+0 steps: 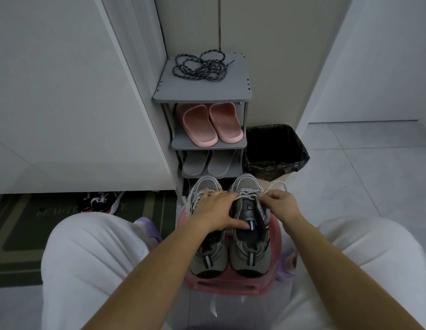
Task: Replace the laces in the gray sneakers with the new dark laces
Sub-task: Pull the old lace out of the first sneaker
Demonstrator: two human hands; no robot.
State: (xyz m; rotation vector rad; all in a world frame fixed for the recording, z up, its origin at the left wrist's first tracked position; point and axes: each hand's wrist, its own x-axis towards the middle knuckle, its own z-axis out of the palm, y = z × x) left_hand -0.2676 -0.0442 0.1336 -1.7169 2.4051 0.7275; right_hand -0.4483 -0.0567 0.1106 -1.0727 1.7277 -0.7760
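Two gray sneakers stand side by side on a pink stool [231, 285], toes pointing away from me. My left hand [215, 210] lies flat across the left sneaker [208, 258], its thumb pressing the tongue of the right sneaker [250, 253]. My right hand [281, 202] pinches the light old lace [275, 185] at the right sneaker's top eyelets, a loop of it rising beyond my fingers. The new dark laces [200, 66] lie in a loose tangle on top of the gray shoe rack [202, 94].
The rack holds pink slippers [209, 125] and gray slippers [207, 164] on lower shelves. A bin with a black bag [276, 151] stands right of it. A dark doormat [28, 225] with a black shoe lies left. My knees flank the stool.
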